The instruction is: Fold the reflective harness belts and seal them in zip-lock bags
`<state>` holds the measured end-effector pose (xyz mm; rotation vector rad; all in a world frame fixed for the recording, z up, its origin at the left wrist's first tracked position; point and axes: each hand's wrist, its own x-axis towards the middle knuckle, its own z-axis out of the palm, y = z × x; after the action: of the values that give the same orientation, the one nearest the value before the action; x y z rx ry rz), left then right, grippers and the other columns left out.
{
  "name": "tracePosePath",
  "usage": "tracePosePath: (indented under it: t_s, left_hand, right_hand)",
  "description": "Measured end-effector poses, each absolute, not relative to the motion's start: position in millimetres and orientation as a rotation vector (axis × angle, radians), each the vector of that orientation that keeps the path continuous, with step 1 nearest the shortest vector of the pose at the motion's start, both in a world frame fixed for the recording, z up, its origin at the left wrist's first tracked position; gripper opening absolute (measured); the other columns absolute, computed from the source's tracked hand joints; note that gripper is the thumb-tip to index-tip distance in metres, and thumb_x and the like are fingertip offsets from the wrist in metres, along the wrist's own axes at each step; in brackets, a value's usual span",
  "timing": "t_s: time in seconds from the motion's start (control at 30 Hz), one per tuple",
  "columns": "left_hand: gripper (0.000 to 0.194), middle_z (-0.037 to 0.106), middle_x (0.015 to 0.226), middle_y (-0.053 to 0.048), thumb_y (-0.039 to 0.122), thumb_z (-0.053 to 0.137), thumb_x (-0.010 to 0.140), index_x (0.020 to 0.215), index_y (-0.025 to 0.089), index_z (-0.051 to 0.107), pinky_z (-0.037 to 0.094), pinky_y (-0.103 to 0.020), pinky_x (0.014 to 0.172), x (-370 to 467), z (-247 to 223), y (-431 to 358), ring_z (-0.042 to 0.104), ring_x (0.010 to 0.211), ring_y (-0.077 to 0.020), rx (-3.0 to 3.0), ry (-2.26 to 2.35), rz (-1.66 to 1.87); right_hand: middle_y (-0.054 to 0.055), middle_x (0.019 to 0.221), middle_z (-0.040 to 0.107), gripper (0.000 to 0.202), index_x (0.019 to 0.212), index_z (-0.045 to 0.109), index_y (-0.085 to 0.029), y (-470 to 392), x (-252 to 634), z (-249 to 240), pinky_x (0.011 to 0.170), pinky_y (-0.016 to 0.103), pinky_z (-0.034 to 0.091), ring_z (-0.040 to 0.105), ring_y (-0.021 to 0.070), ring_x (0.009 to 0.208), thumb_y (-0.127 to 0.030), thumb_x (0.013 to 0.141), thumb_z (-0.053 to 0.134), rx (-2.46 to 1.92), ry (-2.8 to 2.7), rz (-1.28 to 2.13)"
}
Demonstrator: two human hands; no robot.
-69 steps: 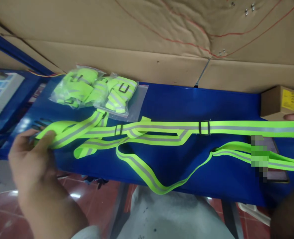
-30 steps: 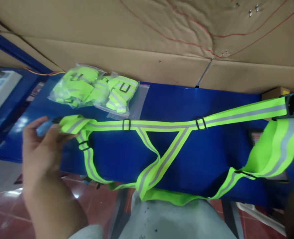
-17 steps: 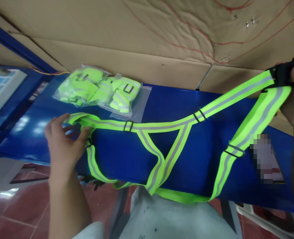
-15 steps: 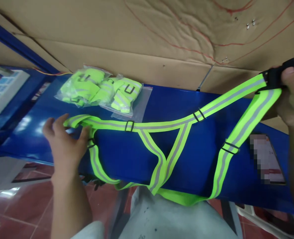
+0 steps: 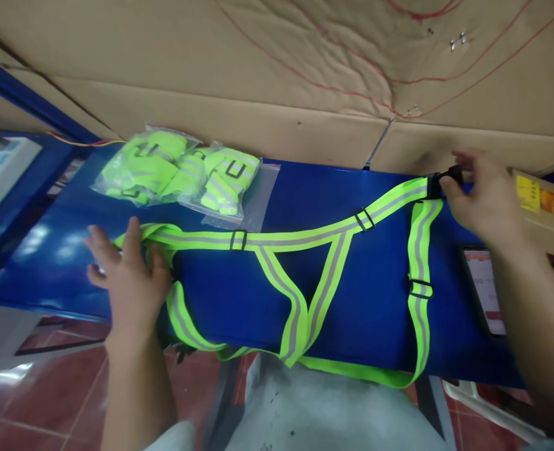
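A fluorescent yellow-green reflective harness (image 5: 295,240) with a grey stripe lies spread over the blue table, its lower straps hanging past the near edge. Black slide adjusters (image 5: 364,219) sit along its straps. At the left end, my left hand (image 5: 136,282) rests over the bunched strap with fingers spread. My right hand (image 5: 487,200) pinches a black plastic buckle (image 5: 437,185) at the harness's right end, thumb on top and the other fingers partly hidden. The buckle is down near the table's far side.
Clear plastic bags (image 5: 164,166) of folded harnesses lie at the back of the blue table (image 5: 323,188). A phone (image 5: 486,288) is partly behind my right forearm. A cardboard box (image 5: 544,207) stands far right, a white-and-blue object (image 5: 7,172) far left. Brown board (image 5: 258,75) rises behind.
My right hand has moved left and lowered the buckle toward the table. The right-hand strap now hangs more upright. My left hand's fingers have spread wider.
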<state>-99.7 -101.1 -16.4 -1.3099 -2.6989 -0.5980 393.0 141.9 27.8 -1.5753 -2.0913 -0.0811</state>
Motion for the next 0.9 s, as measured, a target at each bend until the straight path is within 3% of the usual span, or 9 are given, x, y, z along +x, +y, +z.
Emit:
tracePosePath:
  t_s: [0.1, 0.33, 0.47, 0.63, 0.77, 0.9]
  left_hand:
    - [0.067, 0.005, 0.17, -0.028, 0.033, 0.051, 0.097, 0.16, 0.02, 0.035, 0.016, -0.08, 0.113, -88.9, -10.1, -104.9, 0.006, 0.157, -0.0483, -1.252, -2.742, -0.582]
    - [0.073, 0.004, 0.171, -0.026, 0.046, 0.055, 0.097, 0.161, 0.02, 0.034, 0.02, -0.075, 0.117, -82.9, -19.0, -120.9, 0.006, 0.157, -0.0484, -1.366, -2.675, -0.616]
    - [0.066, 0.022, 0.167, -0.026, 0.044, 0.059, 0.096, 0.154, 0.015, 0.047, 0.027, -0.065, 0.121, -79.1, -15.2, -123.8, 0.023, 0.156, -0.0439, -1.392, -2.454, -0.74]
    - [0.052, 0.062, 0.138, -0.015, 0.034, 0.066, 0.093, 0.143, 0.02, 0.058, 0.044, -0.049, 0.115, -58.9, -1.9, -113.9, 0.057, 0.133, -0.0321, -1.761, -2.148, -0.785]
    - [0.058, 0.063, 0.141, -0.012, 0.039, 0.067, 0.094, 0.147, 0.022, 0.052, 0.049, -0.045, 0.109, -48.0, -2.8, -92.2, 0.062, 0.127, -0.0303, -2.136, -2.059, -0.574]
    - [0.056, 0.062, 0.144, -0.011, 0.046, 0.057, 0.099, 0.149, 0.023, 0.052, 0.047, -0.046, 0.11, -51.8, -8.6, -68.9, 0.061, 0.128, -0.0314, -2.293, -2.078, -0.386]
  right_hand:
    - [0.023, 0.147, 0.055, 0.056, 0.148, 0.051, -0.015, 111.3, 376.7, 25.8, 0.11, 0.054, 0.043, 0.052, 0.0355, 0.137, -0.028, 0.095, 0.064, -1.455, -2.337, -0.291]
    - [0.014, 0.148, 0.056, 0.047, 0.148, 0.05, -0.024, 47.0, 352.2, 6.7, 0.111, 0.053, 0.045, 0.055, 0.0342, 0.134, -0.029, 0.102, 0.054, -1.181, -2.59, 0.023]
    - [0.013, 0.147, 0.057, 0.048, 0.149, 0.05, -0.024, 48.2, 355.0, 3.7, 0.11, 0.054, 0.046, 0.056, 0.0344, 0.133, -0.029, 0.102, 0.053, -1.177, -2.588, 0.058]
    - [0.013, 0.154, 0.052, 0.053, 0.156, 0.042, -0.022, 55.7, 346.2, 3.1, 0.113, 0.053, 0.044, 0.052, 0.0338, 0.139, -0.028, 0.103, 0.049, -1.113, -2.678, 0.059]
    - [0.013, 0.161, 0.043, 0.058, 0.16, 0.034, -0.021, 64.7, 339.7, -5.5, 0.115, 0.056, 0.041, 0.046, 0.034, 0.145, -0.033, 0.105, 0.047, -1.057, -2.791, 0.134]
    - [0.013, 0.159, 0.047, 0.063, 0.161, 0.033, -0.023, 81.2, 340.6, -14.5, 0.115, 0.057, 0.042, 0.048, 0.0333, 0.143, -0.045, 0.103, 0.05, -1.044, -2.81, 0.259]
